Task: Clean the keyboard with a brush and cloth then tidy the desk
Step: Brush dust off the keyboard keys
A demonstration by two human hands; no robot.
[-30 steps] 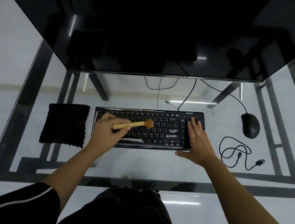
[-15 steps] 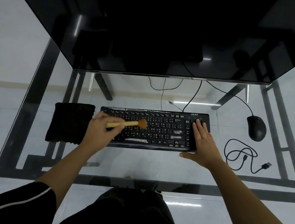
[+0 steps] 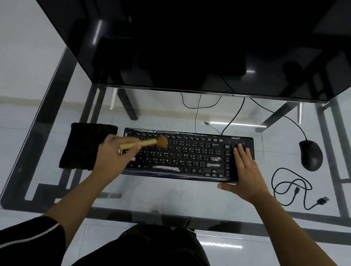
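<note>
- Grips the slim, pale wooden handle of the brush in the curled left hand, with the rounded tuft of tan bristles over the upper-left keys.
- Presses the right hand, fingers straight and flat, on the number-pad end of the keyboard.
- Lies glossy black, long and rectangular, on the clear glass tabletop.
- Just left of it, a dark, fuzzy, squarish cloth.
</note>
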